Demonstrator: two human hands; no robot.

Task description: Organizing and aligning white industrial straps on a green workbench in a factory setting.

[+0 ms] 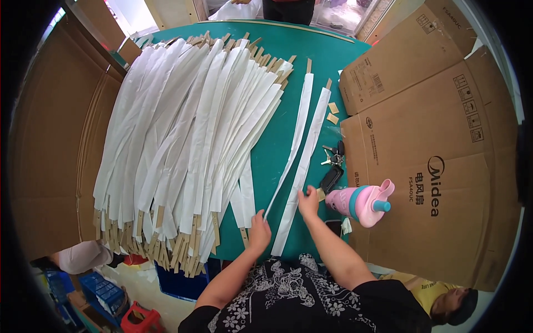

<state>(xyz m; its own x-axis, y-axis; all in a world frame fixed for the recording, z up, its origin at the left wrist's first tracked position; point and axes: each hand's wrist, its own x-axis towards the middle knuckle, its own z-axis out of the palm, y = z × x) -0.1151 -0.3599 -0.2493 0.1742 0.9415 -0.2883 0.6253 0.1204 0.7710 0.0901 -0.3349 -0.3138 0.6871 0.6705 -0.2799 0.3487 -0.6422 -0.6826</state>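
Observation:
My left hand (259,232) is closed, its fingertips pinching the lower end of a long, narrow strip in a white sleeve (298,122), seen partly edge-on. A tan end sticks out of that strip's top. Just right of it, a second white-sleeved strip (304,164) lies slanted on the green table (272,143). My right hand (308,204) is beside this second strip's right edge, thumb and forefinger apart, with nothing visible between them. To the left spreads a big heap of similar white-sleeved strips (183,122), tan ends showing at top and bottom.
At right stand a pink bottle (366,204), keys (333,155), a black case (331,178) and small tan pieces (332,114). Cardboard panels wall the right (422,161) and left (61,133). A person (288,10) stands beyond the far edge; another (444,299) is at lower right.

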